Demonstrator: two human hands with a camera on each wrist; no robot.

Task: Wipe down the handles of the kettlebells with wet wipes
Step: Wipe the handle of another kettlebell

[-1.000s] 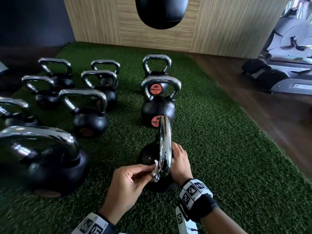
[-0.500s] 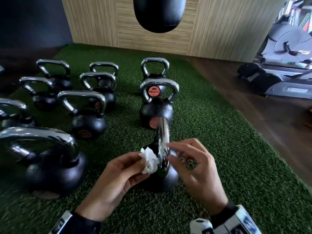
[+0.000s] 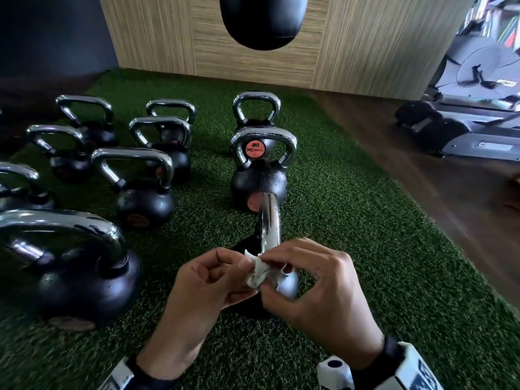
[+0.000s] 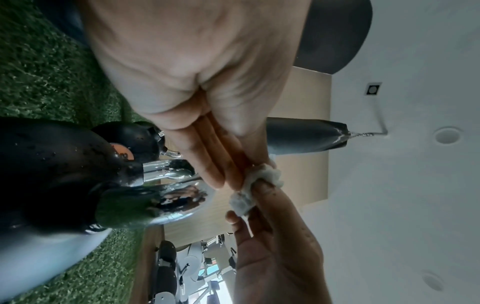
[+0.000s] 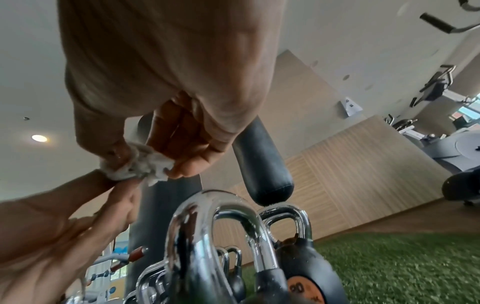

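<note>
The nearest kettlebell stands on the turf, its chrome handle (image 3: 269, 229) edge-on to me, its black body mostly hidden behind my hands. A crumpled white wet wipe (image 3: 257, 271) hangs over the handle's near end. My left hand (image 3: 239, 270) pinches it from the left and my right hand (image 3: 270, 275) pinches it from the right. In the right wrist view the wipe (image 5: 140, 164) sits above the handle (image 5: 221, 216), clear of it. In the left wrist view the wipe (image 4: 255, 185) is held between fingertips (image 4: 221, 164) beside the wet handle (image 4: 179, 197).
A kettlebell marked 20 (image 3: 261, 175) stands just beyond, another behind it. Several more kettlebells fill the left, the largest (image 3: 70, 263) close by. A black punching bag (image 3: 263, 21) hangs ahead. Green turf (image 3: 365, 249) meets wood floor and exercise machines (image 3: 464, 108) on the right.
My right hand has left the kettlebell and come up to the wipe. The left hand lifted the wipe off the handle's side; both hands now pinch it.
</note>
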